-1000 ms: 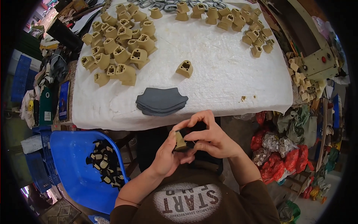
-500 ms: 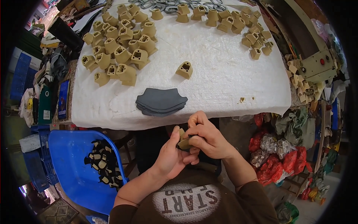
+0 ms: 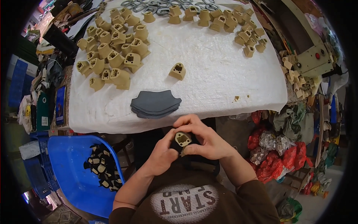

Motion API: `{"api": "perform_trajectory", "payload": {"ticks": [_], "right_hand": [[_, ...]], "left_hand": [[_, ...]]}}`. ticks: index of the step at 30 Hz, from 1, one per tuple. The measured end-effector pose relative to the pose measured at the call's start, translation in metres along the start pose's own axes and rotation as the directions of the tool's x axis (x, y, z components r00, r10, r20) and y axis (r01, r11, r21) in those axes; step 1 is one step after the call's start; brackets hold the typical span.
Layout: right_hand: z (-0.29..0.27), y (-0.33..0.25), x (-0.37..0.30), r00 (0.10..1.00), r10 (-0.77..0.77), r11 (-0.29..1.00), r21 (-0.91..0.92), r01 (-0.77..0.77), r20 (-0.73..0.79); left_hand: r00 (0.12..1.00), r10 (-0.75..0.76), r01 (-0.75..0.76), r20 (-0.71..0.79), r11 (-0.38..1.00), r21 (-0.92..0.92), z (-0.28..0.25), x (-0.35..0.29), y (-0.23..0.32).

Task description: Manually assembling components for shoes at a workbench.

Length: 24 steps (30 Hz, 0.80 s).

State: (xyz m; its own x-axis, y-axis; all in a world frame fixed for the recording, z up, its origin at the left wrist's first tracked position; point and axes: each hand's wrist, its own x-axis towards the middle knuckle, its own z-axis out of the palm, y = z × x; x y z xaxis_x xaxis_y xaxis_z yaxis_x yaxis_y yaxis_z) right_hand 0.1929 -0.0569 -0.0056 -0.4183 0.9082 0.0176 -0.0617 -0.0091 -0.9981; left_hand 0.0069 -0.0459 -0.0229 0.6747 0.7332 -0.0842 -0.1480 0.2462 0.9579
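Both my hands hold one tan shoe heel (image 3: pixel 183 138) in front of my chest, its holed end facing up. Dark sheet material shows around its sides. My left hand (image 3: pixel 162 152) is closed round its left side, and my right hand (image 3: pixel 207 143) grips the right, thumb at the near edge and fingers over the far side. On the white-covered table (image 3: pixel 212 86) beyond them lies a stack of dark grey curved pieces (image 3: pixel 156 102). A single tan heel (image 3: pixel 177 71) stands farther back.
Many tan heels (image 3: pixel 115 44) crowd the table's far left, with another group (image 3: pixel 246 31) at the far right. Grey metal rings (image 3: pixel 160 9) lie along the back. A blue tub (image 3: pixel 67 175) with dark-covered heels stands at left; red bags (image 3: pixel 271 166) sit at right.
The held heel has turned so its holed end now faces up, with dark material around it. My hands have shifted round its two sides. The whole view has moved slightly.
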Motion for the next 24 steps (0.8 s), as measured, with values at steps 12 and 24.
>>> {"api": "perform_trajectory", "payload": {"ticks": [12,24], "right_hand": [[0.013,-0.014,0.001,0.998,-0.067,0.991,-0.116,0.066,-0.001],[0.018,0.012,0.002,0.991,-0.047,0.965,0.25,0.076,-0.123]], "left_hand": [[0.97,-0.076,-0.056,-0.231,0.854,-0.516,0.021,0.0,0.007],[0.992,0.033,-0.098,-0.121,0.805,-0.585,0.022,-0.001,-0.008]]}}
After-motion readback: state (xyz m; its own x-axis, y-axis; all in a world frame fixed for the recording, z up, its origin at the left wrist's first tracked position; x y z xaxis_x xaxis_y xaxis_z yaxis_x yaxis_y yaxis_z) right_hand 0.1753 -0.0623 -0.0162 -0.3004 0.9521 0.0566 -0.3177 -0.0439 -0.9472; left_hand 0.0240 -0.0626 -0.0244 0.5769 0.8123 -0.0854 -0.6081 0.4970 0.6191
